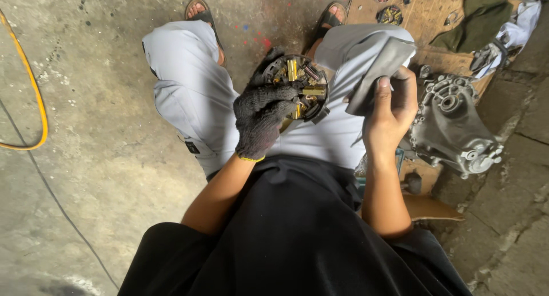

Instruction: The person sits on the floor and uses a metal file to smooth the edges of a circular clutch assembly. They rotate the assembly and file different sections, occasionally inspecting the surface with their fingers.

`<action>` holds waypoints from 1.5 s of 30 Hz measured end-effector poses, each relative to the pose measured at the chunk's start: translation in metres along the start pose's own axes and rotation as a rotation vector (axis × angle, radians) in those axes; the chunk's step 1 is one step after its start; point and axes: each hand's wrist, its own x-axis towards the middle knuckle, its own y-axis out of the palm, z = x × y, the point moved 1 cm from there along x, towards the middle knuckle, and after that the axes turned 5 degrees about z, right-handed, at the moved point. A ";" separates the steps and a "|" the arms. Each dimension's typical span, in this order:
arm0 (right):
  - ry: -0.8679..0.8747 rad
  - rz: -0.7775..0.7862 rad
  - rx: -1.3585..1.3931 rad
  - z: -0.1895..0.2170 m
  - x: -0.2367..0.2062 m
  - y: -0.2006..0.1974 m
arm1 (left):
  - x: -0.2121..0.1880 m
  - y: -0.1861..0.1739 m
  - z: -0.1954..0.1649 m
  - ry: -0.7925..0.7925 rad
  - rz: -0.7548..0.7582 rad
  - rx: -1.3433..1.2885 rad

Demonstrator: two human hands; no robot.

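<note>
Sitting above a concrete floor (103, 159) with knees apart, the person grips a round metal part with brass-coloured pieces (302, 86) in the gloved left hand (262, 120), the black glove's fingers clenched around its rim so it faces up over the lap. The bare right hand (392, 110) pinches a folded grey sheet (378, 73) between thumb and fingers, holding it just beside the round part without touching it. A grey metal casing (454, 124) lies on the ground near the right hand, and a yellow cable (31, 84) curves along the floor well apart on the left.
</note>
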 end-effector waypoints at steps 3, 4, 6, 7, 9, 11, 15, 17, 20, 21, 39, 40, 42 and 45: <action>0.173 0.148 0.493 -0.001 -0.003 -0.004 | 0.000 0.011 -0.009 0.054 0.043 0.160; 0.232 0.192 0.542 0.001 -0.004 -0.008 | 0.001 0.018 -0.016 0.156 0.090 0.237; 0.340 0.278 0.642 0.001 -0.005 -0.015 | 0.006 0.031 -0.032 0.363 0.174 0.377; 0.365 0.323 0.672 0.000 -0.005 -0.018 | 0.007 0.037 -0.040 0.447 0.204 0.445; 0.411 0.411 0.732 -0.005 -0.006 -0.022 | 0.011 0.047 -0.053 0.561 0.236 0.584; 0.359 0.446 0.681 -0.009 -0.010 -0.026 | 0.012 0.055 -0.059 0.636 0.245 0.718; 0.345 0.389 0.655 -0.009 -0.017 -0.032 | 0.011 0.059 -0.057 0.679 0.240 0.827; 0.344 0.398 0.633 -0.006 -0.018 -0.034 | 0.009 0.057 -0.051 0.688 0.237 0.855; 0.324 0.391 0.596 0.000 -0.017 -0.032 | 0.006 0.053 -0.043 0.694 0.236 0.872; 0.317 0.388 0.582 0.002 -0.018 -0.032 | 0.006 0.051 -0.041 0.690 0.235 0.873; 0.223 0.195 0.279 0.009 -0.015 -0.041 | 0.010 0.047 -0.039 0.650 0.190 0.897; 0.210 0.207 0.264 0.009 -0.015 -0.041 | 0.010 0.048 -0.039 0.649 0.187 0.897; 0.185 0.231 0.234 0.008 -0.015 -0.042 | 0.011 0.049 -0.040 0.647 0.182 0.902; 0.230 0.201 0.263 0.007 -0.015 -0.039 | 0.010 0.049 -0.040 0.636 0.170 0.903</action>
